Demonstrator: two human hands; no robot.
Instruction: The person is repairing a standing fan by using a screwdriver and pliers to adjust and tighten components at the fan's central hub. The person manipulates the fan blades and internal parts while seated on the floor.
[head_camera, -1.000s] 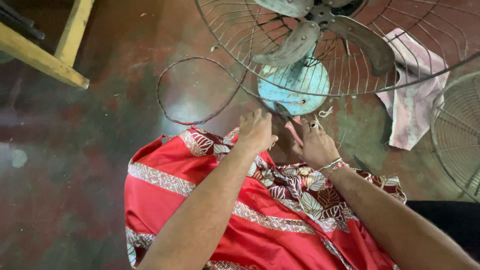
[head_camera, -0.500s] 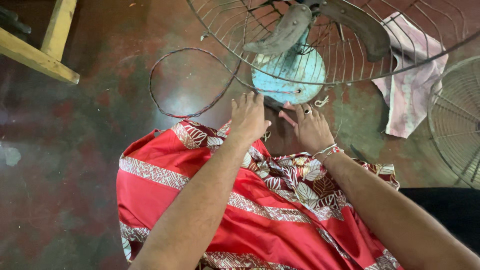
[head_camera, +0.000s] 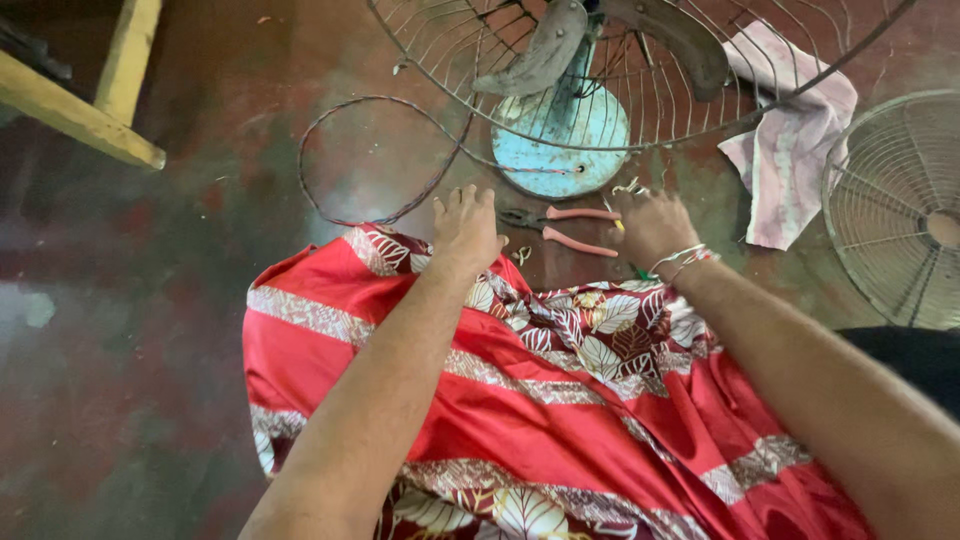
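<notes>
Pliers (head_camera: 570, 228) with pink handles lay closed on the floor between both hands, below the fan's blue base (head_camera: 570, 140). Left hand (head_camera: 466, 228) open, fingers spread, holding nothing. Right hand (head_camera: 652, 224) loosely curled; grasp unclear. Wire loop (head_camera: 385, 150), cloth (head_camera: 790, 150), spare grille (head_camera: 895, 205) nearby.

We see a dark red floor (head_camera: 150, 330), worn and mottled with green and grey patches, and a pale glare of light falls on it near the top centre. Yellow wooden furniture legs (head_camera: 95, 95) stand at the upper left. A pinkish cloth (head_camera: 790, 150) lies crumpled at the upper right.
</notes>
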